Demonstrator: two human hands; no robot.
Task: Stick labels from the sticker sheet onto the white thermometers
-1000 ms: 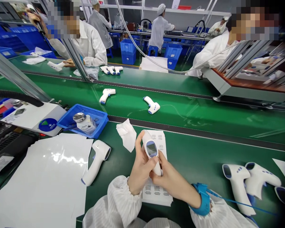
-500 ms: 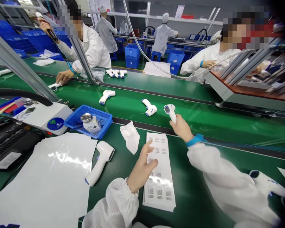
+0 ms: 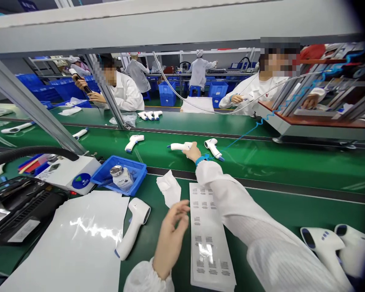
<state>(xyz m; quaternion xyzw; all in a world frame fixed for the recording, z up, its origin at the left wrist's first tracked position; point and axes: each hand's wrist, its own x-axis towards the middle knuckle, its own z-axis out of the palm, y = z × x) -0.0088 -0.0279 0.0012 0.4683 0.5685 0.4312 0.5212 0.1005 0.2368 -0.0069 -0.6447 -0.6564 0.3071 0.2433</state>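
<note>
Out over the green belt, my right hand (image 3: 192, 151) grips one end of a white infrared thermometer (image 3: 180, 147) with a blue tip. Just right of that hand lies another infrared thermometer (image 3: 213, 148), untouched. My left hand (image 3: 172, 236) hovers beside a sheet of printed labels (image 3: 211, 251), its fingers loosely bent and apart from the thumb, holding nothing. Further left, an infrared thermometer (image 3: 134, 229) rests at the edge of a glossy white sheet (image 3: 69, 243). A crumpled white paper (image 3: 169, 188) lies above my left hand.
A blue tray (image 3: 140, 178) holds a bottle with a metal lid (image 3: 121, 177). More thermometers (image 3: 322, 243) lie at the lower right, partly cut off. A metal post (image 3: 33, 97) and an overhead beam (image 3: 170, 28) frame the view. Co-workers sit across the belt (image 3: 261, 164).
My right hand has let go of one thermometer on the belt and moved left onto another, which has turned. My left hand has shifted slightly left and down. The view has tilted up.
</note>
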